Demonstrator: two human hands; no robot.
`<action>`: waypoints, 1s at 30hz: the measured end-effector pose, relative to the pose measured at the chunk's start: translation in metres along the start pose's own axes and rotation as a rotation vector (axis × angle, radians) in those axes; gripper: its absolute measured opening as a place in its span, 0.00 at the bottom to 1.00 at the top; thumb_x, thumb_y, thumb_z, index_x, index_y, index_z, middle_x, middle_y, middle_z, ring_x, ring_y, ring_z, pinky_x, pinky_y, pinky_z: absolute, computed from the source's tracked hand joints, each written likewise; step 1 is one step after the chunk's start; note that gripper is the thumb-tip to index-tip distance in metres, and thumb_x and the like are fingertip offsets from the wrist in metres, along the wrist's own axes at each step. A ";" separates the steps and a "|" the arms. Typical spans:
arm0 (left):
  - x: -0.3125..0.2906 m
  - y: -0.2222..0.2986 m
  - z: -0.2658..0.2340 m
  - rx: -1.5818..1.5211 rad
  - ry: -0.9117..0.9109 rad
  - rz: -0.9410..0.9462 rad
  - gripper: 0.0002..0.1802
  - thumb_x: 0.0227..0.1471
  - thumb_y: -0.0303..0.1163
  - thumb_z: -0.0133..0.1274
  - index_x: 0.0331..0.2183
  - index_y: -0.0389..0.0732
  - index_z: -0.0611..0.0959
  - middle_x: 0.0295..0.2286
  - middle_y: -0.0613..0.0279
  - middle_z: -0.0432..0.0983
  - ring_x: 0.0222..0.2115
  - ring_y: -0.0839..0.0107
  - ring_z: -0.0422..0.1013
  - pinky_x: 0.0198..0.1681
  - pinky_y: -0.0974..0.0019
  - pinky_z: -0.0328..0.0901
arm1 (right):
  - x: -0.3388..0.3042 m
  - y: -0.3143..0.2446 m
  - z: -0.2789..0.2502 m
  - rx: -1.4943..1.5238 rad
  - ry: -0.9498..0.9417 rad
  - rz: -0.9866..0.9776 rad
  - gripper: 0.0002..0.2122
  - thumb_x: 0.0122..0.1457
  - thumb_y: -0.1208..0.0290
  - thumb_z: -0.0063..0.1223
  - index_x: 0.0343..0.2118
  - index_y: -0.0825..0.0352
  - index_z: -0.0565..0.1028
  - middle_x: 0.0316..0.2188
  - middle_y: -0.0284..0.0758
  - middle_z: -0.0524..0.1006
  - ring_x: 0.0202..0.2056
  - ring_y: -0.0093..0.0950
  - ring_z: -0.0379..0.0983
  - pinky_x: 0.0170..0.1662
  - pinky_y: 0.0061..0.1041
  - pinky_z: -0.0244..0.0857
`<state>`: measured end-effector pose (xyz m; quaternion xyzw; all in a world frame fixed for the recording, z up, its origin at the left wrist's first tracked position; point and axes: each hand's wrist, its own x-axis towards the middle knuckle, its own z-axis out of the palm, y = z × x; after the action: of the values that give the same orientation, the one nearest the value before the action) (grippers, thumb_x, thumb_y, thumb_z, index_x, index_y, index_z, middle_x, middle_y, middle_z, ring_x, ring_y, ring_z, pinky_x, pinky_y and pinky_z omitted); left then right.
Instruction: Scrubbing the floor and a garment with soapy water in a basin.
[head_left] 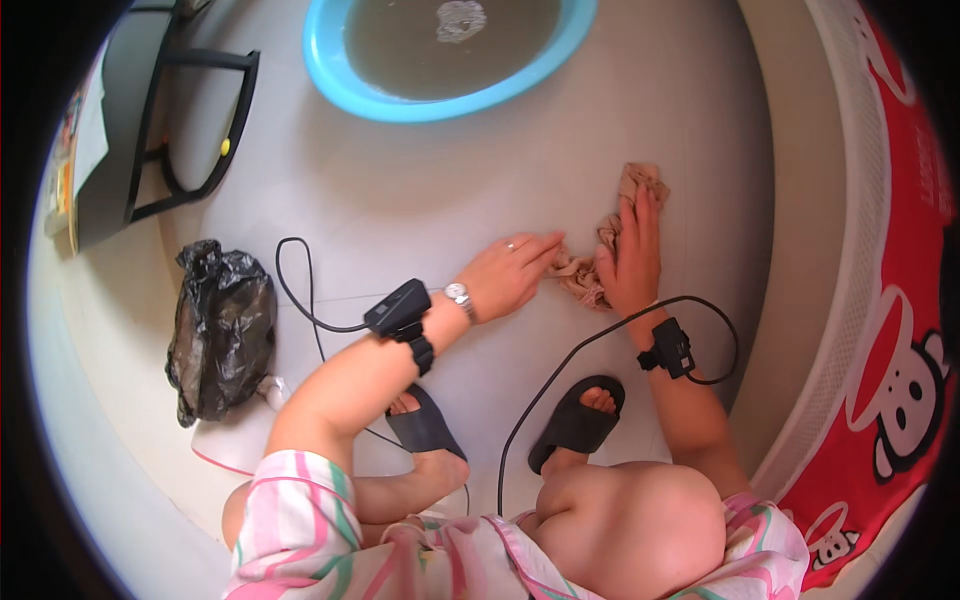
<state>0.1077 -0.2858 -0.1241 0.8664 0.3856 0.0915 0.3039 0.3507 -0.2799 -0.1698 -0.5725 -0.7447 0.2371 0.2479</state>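
Observation:
A crumpled brown cloth (580, 282) lies on the grey floor right of centre, one end bunched near my left fingertips and the other end (640, 178) showing past my right fingertips. My right hand (632, 250) is laid flat over the cloth, fingers stretched out and pressing it to the floor; part of the cloth is hidden beneath the palm. Beside the cloth's left edge is my left hand (508, 272), fingers extended and pointing right, its tips at or just touching the cloth. A ring and a watch (458, 293) are on that hand and wrist.
A blue basin (440, 108) of murky water stands at the far side. To the left are a black plastic bag (225, 335) and a black-framed piece of furniture (240, 110). Cables (560, 365) run from both wrist devices. A bed side with red fabric (900, 400) borders the right.

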 end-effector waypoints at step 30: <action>-0.413 0.281 -0.039 -0.258 -0.072 -1.386 0.14 0.58 0.33 0.52 0.47 0.50 0.82 0.40 0.68 0.78 0.47 0.66 0.73 0.63 0.45 0.52 | -0.072 -0.241 0.176 0.468 -0.931 -1.141 0.24 0.41 0.80 0.56 0.47 0.68 0.78 0.53 0.38 0.75 0.56 0.38 0.69 0.60 0.35 0.65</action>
<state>-0.0187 -0.7130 0.1062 0.3809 0.8243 -0.1067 0.4051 0.0763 -0.4180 -0.1580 0.1259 -0.8826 0.4401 0.1077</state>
